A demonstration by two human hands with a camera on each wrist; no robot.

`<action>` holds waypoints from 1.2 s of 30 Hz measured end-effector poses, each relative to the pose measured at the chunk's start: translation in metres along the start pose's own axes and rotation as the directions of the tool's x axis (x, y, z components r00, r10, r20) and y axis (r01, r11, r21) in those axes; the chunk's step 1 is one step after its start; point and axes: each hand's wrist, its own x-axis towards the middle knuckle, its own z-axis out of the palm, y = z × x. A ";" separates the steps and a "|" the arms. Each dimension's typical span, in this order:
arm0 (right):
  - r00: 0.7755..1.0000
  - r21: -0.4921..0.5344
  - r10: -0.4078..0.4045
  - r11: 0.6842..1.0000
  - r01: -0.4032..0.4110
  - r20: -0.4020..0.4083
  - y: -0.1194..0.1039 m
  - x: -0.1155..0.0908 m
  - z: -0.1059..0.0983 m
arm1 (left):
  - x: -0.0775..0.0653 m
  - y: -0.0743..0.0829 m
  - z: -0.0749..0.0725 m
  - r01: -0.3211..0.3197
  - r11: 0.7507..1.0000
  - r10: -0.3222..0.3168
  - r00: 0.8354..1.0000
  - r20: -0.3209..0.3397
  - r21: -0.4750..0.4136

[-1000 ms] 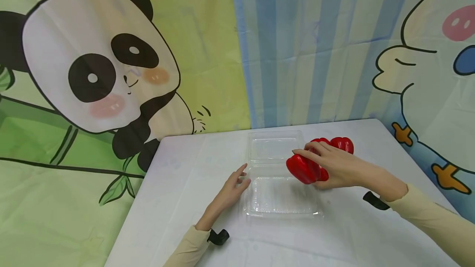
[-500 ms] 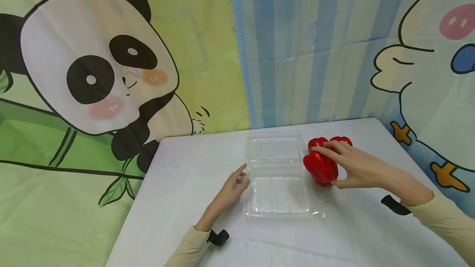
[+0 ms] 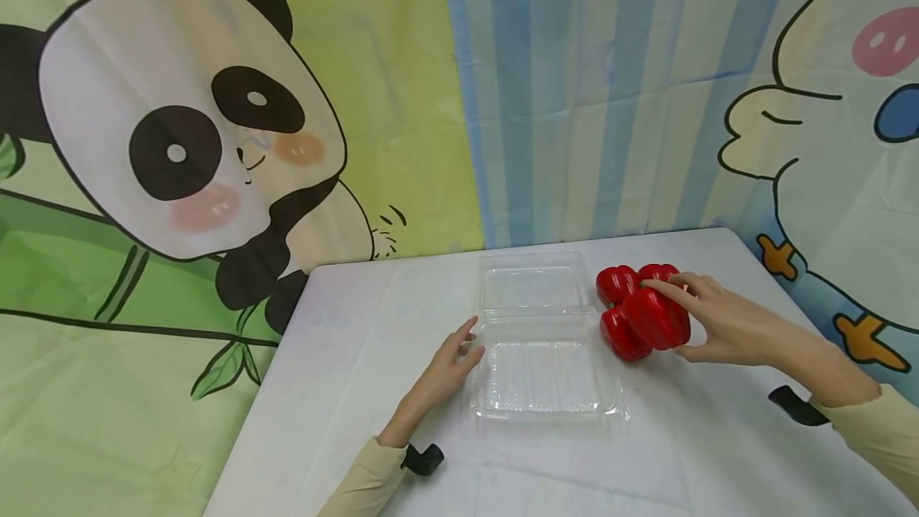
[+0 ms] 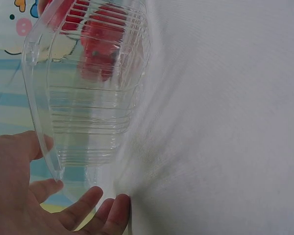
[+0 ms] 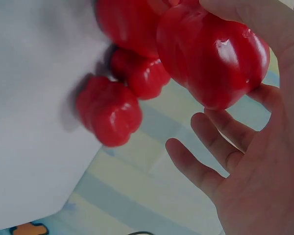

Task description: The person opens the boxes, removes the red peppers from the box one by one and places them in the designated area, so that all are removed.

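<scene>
A red bell pepper [image 3: 655,317] is pinched between the thumb and fingers of my right hand [image 3: 732,321], to the right of the clear plastic container. In the right wrist view the held pepper [image 5: 215,56] shows close up, with some of the fingers [image 5: 193,164] away from it. Three more red peppers stand close by: one nearest me [image 3: 625,335], one at the back left [image 3: 616,286] and one partly hidden [image 3: 656,270]. The container [image 3: 546,377] lies with its lid folded back. My left hand [image 3: 447,365] rests at its left edge, fingers relaxed, fingertips at the rim [image 4: 33,112].
The lid [image 3: 533,287] lies flat towards the back of the white table [image 3: 388,325]. Behind the table hangs a cloth [image 3: 560,86] with blue stripes and cartoon animals. A black strap piece shows at each wrist.
My right hand has moved right with the pepper, from over the container's right side to beside the other peppers, uncovering them. The left hand stays at the container's edge.
</scene>
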 end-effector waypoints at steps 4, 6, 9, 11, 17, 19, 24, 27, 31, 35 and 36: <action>0.999 -0.001 0.032 0.999 -0.032 0.001 0.012 -0.007 0.004 | 0.000 0.000 0.000 0.001 1.000 -0.001 1.000 0.003 0.002; 0.999 -0.003 0.048 0.999 -0.048 0.005 0.018 -0.010 0.006 | 0.000 0.000 0.000 -0.001 1.000 0.001 1.000 0.004 0.005; 0.997 -0.004 0.070 0.998 -0.070 0.024 0.027 -0.014 0.011 | 0.000 -0.001 0.000 -0.006 1.000 0.006 1.000 0.001 0.011; 0.996 -0.008 0.079 0.997 -0.079 0.040 0.033 -0.015 0.016 | -0.001 -0.001 -0.001 -0.006 1.000 0.006 1.000 0.000 0.012; 0.992 -0.006 0.099 0.995 -0.099 0.072 0.041 -0.016 0.028 | -0.001 -0.001 -0.001 0.001 1.000 -0.001 1.000 0.002 0.012; 0.992 -0.008 0.104 0.995 -0.104 0.078 0.041 -0.014 0.031 | -0.001 -0.001 0.000 -0.001 1.000 0.001 1.000 0.002 0.007; 0.989 -0.023 0.117 0.993 -0.115 0.087 0.044 -0.010 0.038 | -0.001 0.000 -0.001 0.003 1.000 -0.003 1.000 0.006 -0.002; 0.990 -0.039 0.119 0.992 -0.116 0.081 0.044 -0.008 0.042 | -0.001 0.000 -0.001 0.006 1.000 -0.006 1.000 0.008 -0.003; 0.990 -0.050 0.123 0.992 -0.119 0.074 0.042 -0.006 0.045 | -0.001 0.000 -0.001 0.004 1.000 -0.004 1.000 0.007 -0.004; 0.990 -0.061 0.122 0.991 -0.118 0.070 0.041 -0.004 0.046 | -0.001 0.000 -0.001 0.000 1.000 0.000 1.000 0.007 -0.002; 0.990 -0.065 0.121 0.991 -0.117 0.070 0.041 -0.003 0.046 | -0.001 0.000 -0.001 0.000 1.000 0.000 1.000 0.007 -0.002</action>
